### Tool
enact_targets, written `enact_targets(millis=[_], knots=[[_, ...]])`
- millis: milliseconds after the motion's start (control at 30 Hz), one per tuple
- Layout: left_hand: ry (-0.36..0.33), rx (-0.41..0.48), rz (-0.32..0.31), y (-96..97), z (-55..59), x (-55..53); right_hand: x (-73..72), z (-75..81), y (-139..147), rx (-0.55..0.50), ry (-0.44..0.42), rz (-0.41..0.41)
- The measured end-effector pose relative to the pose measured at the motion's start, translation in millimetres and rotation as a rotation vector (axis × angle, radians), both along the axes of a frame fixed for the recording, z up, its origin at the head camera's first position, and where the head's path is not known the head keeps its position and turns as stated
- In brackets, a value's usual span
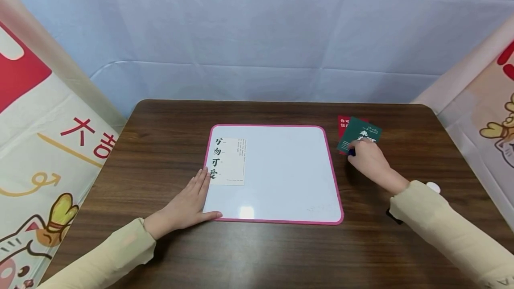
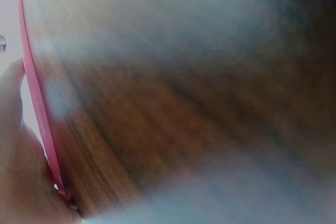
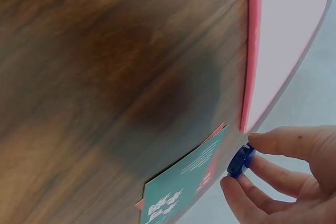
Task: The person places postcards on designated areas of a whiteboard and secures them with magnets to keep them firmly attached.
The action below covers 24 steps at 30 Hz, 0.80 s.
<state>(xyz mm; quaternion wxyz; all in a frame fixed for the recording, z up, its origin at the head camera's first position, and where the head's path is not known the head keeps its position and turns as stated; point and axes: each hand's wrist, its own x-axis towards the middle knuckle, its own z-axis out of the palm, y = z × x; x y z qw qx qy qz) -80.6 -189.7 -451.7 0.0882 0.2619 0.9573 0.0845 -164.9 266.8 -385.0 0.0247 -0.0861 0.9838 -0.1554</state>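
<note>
A whiteboard [image 1: 289, 168] with a pink rim lies on the table. A cream card [image 1: 230, 162] with dark green characters lies flat at its left side. My left hand [image 1: 186, 202] rests on the board's left edge, fingers straight, fingertips beside the card's lower left corner. The left wrist view shows part of this hand [image 2: 21, 150] against the pink rim [image 2: 39, 103]. Just right of the board, my right hand [image 1: 369, 159] pinches a small blue round magnet [image 3: 241, 160] over a green card [image 1: 363, 130]. Under the green card, a red card [image 1: 344, 125] partly shows.
The dark wooden table [image 1: 249, 253] has rounded far corners. A small white disc [image 1: 433, 187] sits by the right sleeve, partly hidden. Pale cloth [image 1: 257, 35] hangs behind the table, and printed cloths [image 1: 56, 155] hang at both sides.
</note>
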Motion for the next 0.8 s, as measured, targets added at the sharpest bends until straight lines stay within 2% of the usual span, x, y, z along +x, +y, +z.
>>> enact_targets(millis=[800], knots=[[0.006,0.006,-0.004,-1.6,-3.7,-2.6,-11.0,0.0,-43,-0.040,0.085,0.055]])
